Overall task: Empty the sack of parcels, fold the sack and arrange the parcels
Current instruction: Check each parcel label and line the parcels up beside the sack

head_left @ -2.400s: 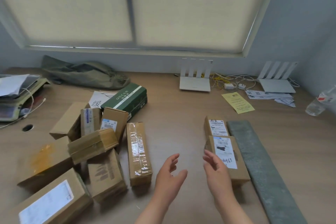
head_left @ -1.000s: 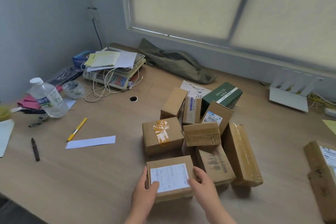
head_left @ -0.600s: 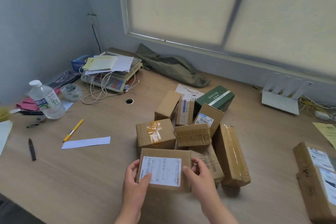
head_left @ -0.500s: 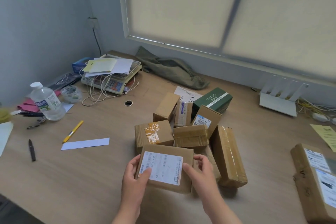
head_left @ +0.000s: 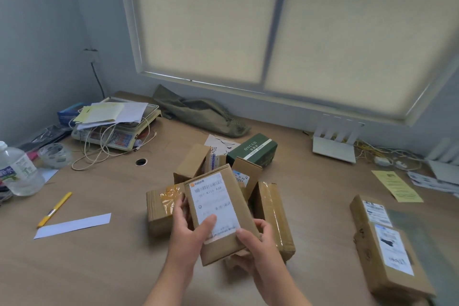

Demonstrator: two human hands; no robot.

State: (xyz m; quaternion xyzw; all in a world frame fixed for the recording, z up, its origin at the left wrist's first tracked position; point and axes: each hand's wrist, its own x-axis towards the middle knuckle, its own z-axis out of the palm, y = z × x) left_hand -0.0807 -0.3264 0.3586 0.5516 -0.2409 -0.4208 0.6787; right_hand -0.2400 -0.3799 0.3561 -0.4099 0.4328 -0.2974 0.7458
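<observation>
- The left hand (head_left: 188, 233) and right hand (head_left: 258, 246) hold one brown cardboard parcel (head_left: 218, 213) between them, lifted clear of the tabletop (head_left: 104, 261) and tilted, label side up
- The left thumb lies on the white shipping label and the left fingers (head_left: 179, 206) curl round the parcel's left edge; the right thumb presses the lower right corner and the right fingers (head_left: 267, 227) wrap round the right side
- The label carries an orange logo square at its top left and rows of dark print with a line of digits, too blurred to read with certainty
- Just behind and under the held parcel lies the pile of parcels (head_left: 192, 164), touching one another: one with crinkled yellowish tape (head_left: 161, 206) on the left, a long one wrapped in clear tape (head_left: 272, 216) on the right
- A dark green box (head_left: 252, 149) at the back of the pile has a pale stripe and the word "ONCUR" in white
- Well apart on the right, two labelled parcels (head_left: 386, 251) lie end to end, barcodes showing, print unreadable
- Just beside them on the right lies the sack (head_left: 422, 238), a flat grey-green strip
- A yellow printed slip (head_left: 396, 185) lies near the far right edge
- On the left are a water bottle (head_left: 17, 171) with a blue label, a yellow pen (head_left: 54, 208) and a white paper strip (head_left: 73, 225)
- A crumpled olive cloth (head_left: 201, 113) rests under the window
</observation>
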